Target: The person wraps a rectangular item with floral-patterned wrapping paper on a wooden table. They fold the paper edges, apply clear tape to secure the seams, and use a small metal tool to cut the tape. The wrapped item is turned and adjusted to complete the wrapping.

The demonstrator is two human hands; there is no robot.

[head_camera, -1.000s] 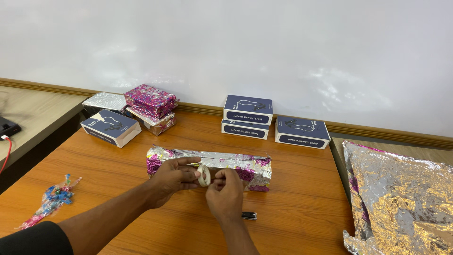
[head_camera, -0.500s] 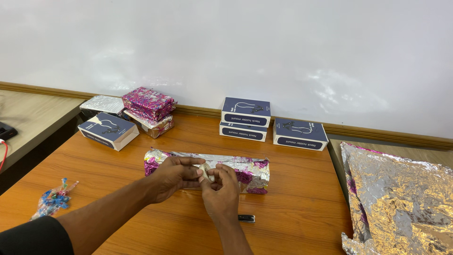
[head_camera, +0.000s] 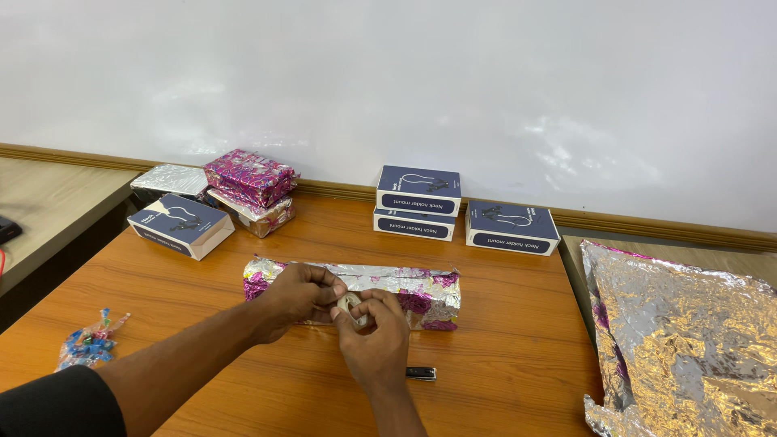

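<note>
A long box wrapped in silver and pink foil paper (head_camera: 421, 290) lies across the middle of the wooden table (head_camera: 502, 324). My left hand (head_camera: 298, 295) rests on its front left part, fingers curled. My right hand (head_camera: 374, 336) is just in front of the box and pinches a small pale roll of tape (head_camera: 350, 305), which the left fingertips also touch. A small black object (head_camera: 421, 373) lies on the table right of my right wrist.
Three dark blue and white boxes (head_camera: 418, 190) (head_camera: 511, 226) (head_camera: 180, 224) sit near the wall, beside a stack of foil-wrapped boxes (head_camera: 249, 182). A crumpled silver foil sheet (head_camera: 688, 332) covers the right side. A small bag of coloured sweets (head_camera: 87, 344) lies at the left edge.
Both hands stay at the wrapped box with the tape roll; the fingers have shifted slightly. The view has drifted a little.
</note>
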